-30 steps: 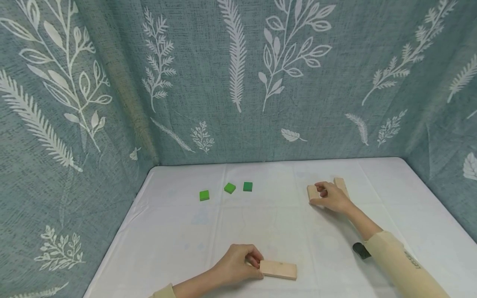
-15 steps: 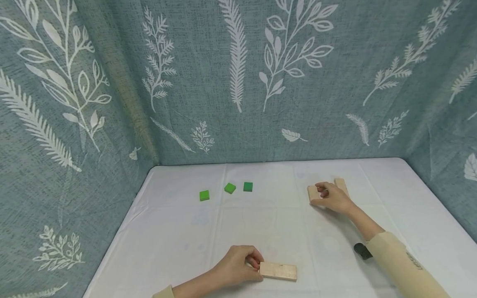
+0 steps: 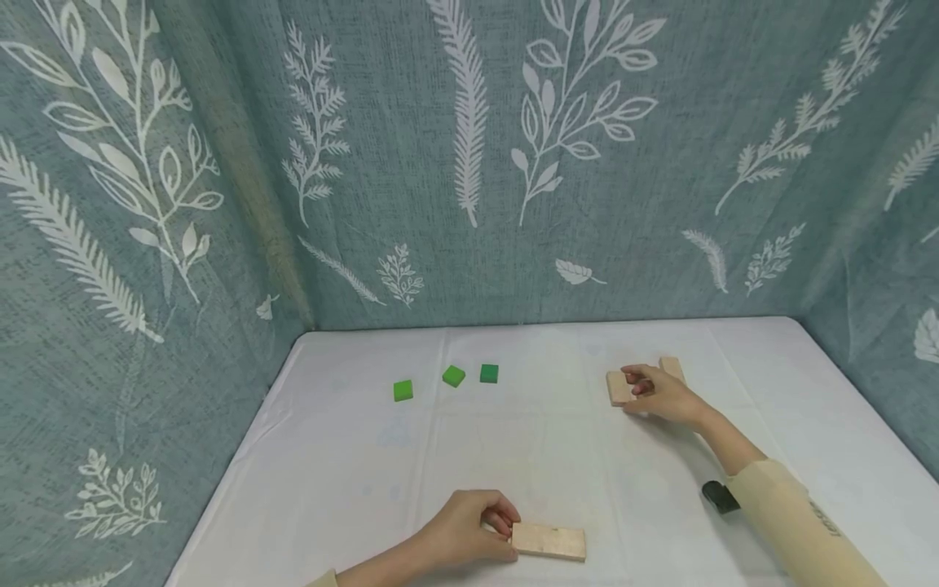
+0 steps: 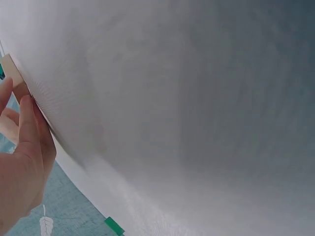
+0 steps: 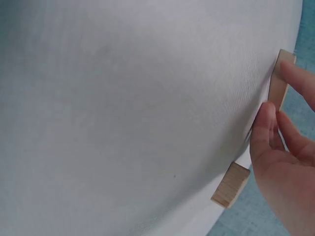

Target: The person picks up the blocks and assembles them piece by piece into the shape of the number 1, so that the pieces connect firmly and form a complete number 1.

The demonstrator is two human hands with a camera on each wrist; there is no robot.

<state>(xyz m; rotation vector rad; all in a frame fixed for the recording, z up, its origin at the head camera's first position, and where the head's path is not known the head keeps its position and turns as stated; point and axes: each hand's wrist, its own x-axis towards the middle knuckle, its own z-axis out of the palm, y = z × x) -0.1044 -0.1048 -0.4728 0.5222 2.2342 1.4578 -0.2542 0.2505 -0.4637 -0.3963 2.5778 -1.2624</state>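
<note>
Head view, pinched wooden blocks (image 3: pixel 548 540), green squares (image 3: pixel 454 376), dark object (image 3: pixel 720 496)

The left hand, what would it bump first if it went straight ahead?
Probably the light wooden block, right at the fingertips of the left hand, though depth is hard to judge.

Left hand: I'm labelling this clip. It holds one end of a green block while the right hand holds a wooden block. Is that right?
Not quite: the head view shows the left hand holding one end of a pale wooden block, not a green one. The right hand does hold a second wooden block.
</note>
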